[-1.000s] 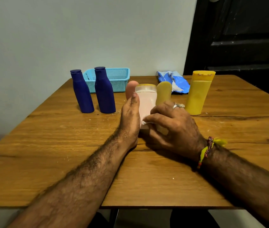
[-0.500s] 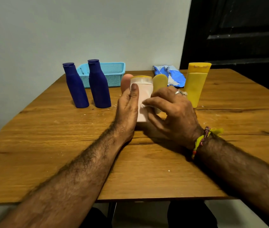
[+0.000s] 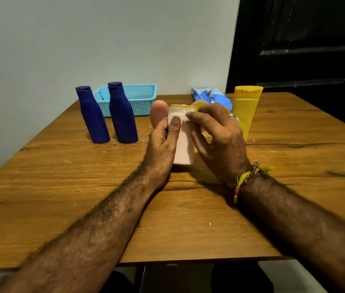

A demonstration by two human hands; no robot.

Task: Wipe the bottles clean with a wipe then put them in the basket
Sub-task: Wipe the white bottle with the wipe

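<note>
Two plain unlabelled blue bottles [image 3: 106, 114]

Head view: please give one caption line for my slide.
Left hand holds a pale pink bottle while right hand rubs a white wipe near its top.

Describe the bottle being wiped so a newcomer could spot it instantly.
Start at the wooden table and find the two hands meeting at its middle. The left hand grips a pale pink bottle standing upright there, while the right hand presses a white wipe near its top. It is the only pale bottle; the others are dark blue or yellow.
</note>
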